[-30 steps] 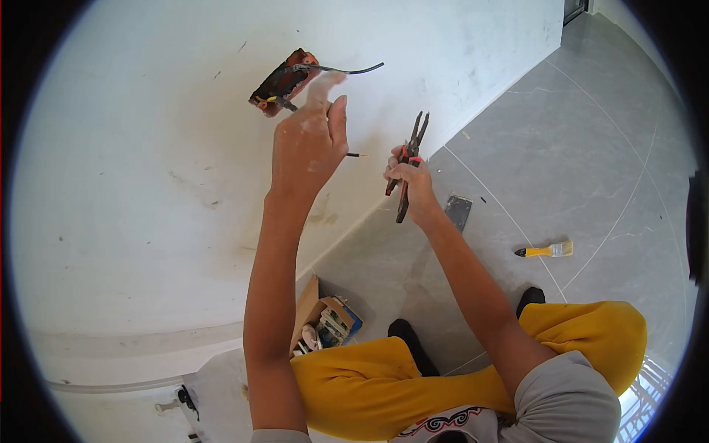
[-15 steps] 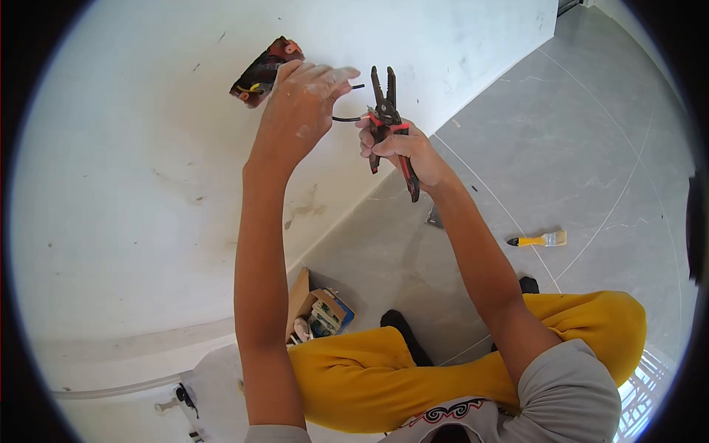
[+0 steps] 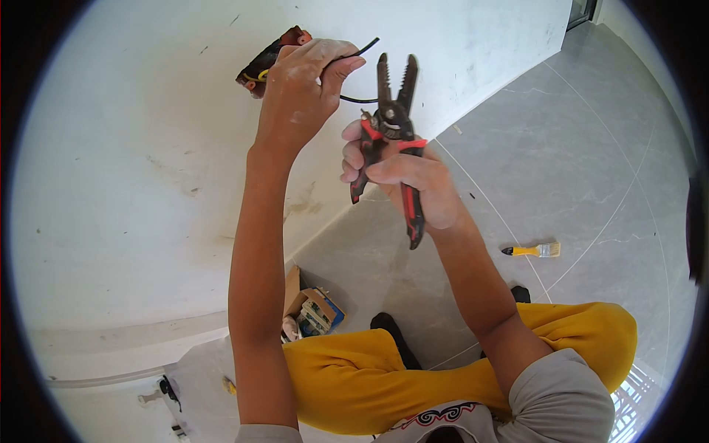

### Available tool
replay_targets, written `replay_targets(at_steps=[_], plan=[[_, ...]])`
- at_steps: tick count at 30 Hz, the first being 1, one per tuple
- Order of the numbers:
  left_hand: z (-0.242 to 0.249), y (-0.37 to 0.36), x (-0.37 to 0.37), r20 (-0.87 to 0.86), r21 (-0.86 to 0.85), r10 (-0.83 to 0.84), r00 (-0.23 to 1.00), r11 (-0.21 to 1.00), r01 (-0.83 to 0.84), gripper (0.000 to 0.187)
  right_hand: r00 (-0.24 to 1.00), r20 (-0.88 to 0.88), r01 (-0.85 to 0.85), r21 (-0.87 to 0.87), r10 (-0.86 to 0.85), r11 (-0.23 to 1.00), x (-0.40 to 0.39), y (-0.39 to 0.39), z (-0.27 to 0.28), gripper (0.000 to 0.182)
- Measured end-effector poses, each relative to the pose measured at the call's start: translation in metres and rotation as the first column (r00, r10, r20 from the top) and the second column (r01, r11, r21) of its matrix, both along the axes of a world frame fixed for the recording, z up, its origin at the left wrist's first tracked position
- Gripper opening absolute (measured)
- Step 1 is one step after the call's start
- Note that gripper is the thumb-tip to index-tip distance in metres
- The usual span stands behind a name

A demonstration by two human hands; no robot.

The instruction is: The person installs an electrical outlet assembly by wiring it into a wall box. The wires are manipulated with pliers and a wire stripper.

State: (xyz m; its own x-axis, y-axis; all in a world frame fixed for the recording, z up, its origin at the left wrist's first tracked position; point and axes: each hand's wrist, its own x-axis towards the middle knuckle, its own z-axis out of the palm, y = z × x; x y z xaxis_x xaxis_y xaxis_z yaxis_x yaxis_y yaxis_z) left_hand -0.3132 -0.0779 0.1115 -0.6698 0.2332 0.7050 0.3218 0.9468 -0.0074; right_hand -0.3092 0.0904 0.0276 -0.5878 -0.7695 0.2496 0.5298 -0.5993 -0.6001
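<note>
My left hand [image 3: 301,92] pinches a black wire [image 3: 369,46] between thumb and fingers, its free end pointing up and right. A second black wire [image 3: 360,100] runs from behind the hand and passes behind the tool. In my right hand [image 3: 417,181] are wire strippers [image 3: 394,122] with black and red handles. Their toothed jaws point up and stand apart, with no wire between them. Just behind my left hand, a reddish wall box [image 3: 272,59] is set in the white wall, a yellow wire [image 3: 260,76] showing inside; the hand hides part of it.
A yellow-handled paintbrush [image 3: 532,250] lies on the grey tiled floor [image 3: 569,162] at the right. Near my legs stands an open cardboard box [image 3: 299,295] with packets in it. The white wall [image 3: 148,221] fills the left side.
The strippers have come closer to the camera, and their jaws have spread wider. My left hand has shifted slightly up, and more of the pinched black wire sticks out past its fingers.
</note>
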Motion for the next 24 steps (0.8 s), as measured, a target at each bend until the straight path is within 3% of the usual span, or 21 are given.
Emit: replay_targets(at_steps=[4, 6, 10, 13, 15, 16, 18, 22, 24], plan=[[0.013, 0.0, 0.008, 0.138, 0.182, -0.01, 0.99, 0.983, -0.015, 0.013, 0.995, 0.072, -0.073, 0.065, 0.068, 0.995, -0.004, -0.016, -0.013, 0.041], [0.014, -0.002, 0.012, 0.215, 0.01, -0.061, 0.975, 0.998, 0.061, 0.016, 0.991, 0.083, -0.111, 0.06, 0.106, 0.992, -0.008, -0.019, -0.016, 0.042], [0.011, 0.0, 0.015, 0.163, 0.07, -0.065, 0.985, 0.996, 0.054, 0.018, 0.993, 0.059, -0.097, -0.031, 0.099, 0.995, -0.016, -0.02, -0.021, 0.035], [0.013, 0.001, 0.015, 0.135, -0.007, -0.054, 0.989, 0.998, 0.056, 0.022, 0.995, 0.054, -0.082, -0.029, 0.083, 0.996, -0.018, -0.02, -0.02, 0.036], [0.015, 0.004, 0.018, 0.194, -0.193, 0.032, 0.981, 0.981, 0.006, 0.025, 0.996, 0.057, -0.065, -0.024, 0.066, 0.998, -0.019, -0.019, -0.021, 0.036], [0.014, 0.004, 0.018, 0.194, -0.189, 0.029, 0.981, 0.982, 0.008, 0.025, 0.997, 0.044, -0.064, -0.026, 0.065, 0.998, -0.02, -0.019, -0.022, 0.036], [0.012, 0.004, 0.019, 0.227, 0.04, 0.005, 0.974, 0.999, -0.014, 0.019, 0.998, 0.033, -0.061, -0.023, 0.062, 0.998, -0.021, -0.018, -0.023, 0.036], [0.009, -0.002, 0.019, 0.177, 0.091, -0.074, 0.981, 0.994, 0.058, 0.012, 0.997, -0.014, -0.082, 0.02, 0.082, 0.996, -0.022, -0.017, -0.024, 0.041], [0.009, -0.002, 0.019, 0.173, -0.036, -0.045, 0.984, 0.998, 0.052, 0.01, 0.995, -0.047, -0.087, 0.046, 0.089, 0.995, -0.024, -0.019, -0.024, 0.046]])
